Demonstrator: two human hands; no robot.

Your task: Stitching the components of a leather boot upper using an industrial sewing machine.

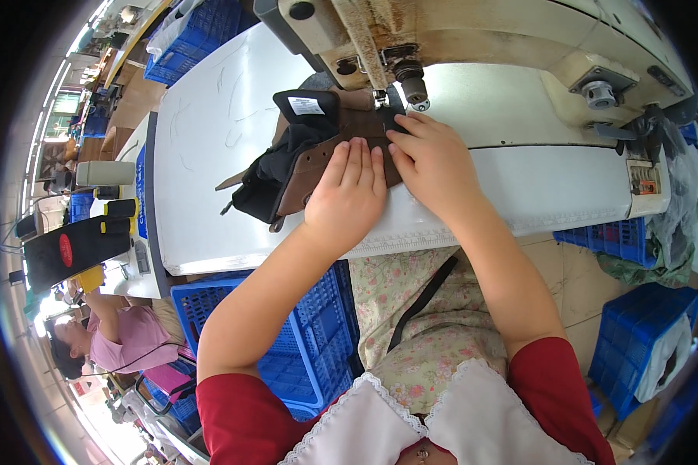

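A brown shoe upper (361,122) with black lining (283,159) lies on the white sewing machine table. On its black tongue is a white label (306,106), and small eyelet holes show along the brown edge. My left hand (345,194) rests flat on the brown part, fingers stretched and side by side. My right hand (434,159) lies on the upper's right side, fingers extended and a little apart, fingertips close to the presser foot (381,99). The upper's far edge is at the presser foot; whether the needle is in it I cannot tell.
The sewing machine head (488,39) spans the top. Blue crates stand below the table on the left (310,341) and on the right (640,341). A clear plastic bag (678,186) hangs at the table's right end. Another person (132,333) sits at a neighbouring machine, left.
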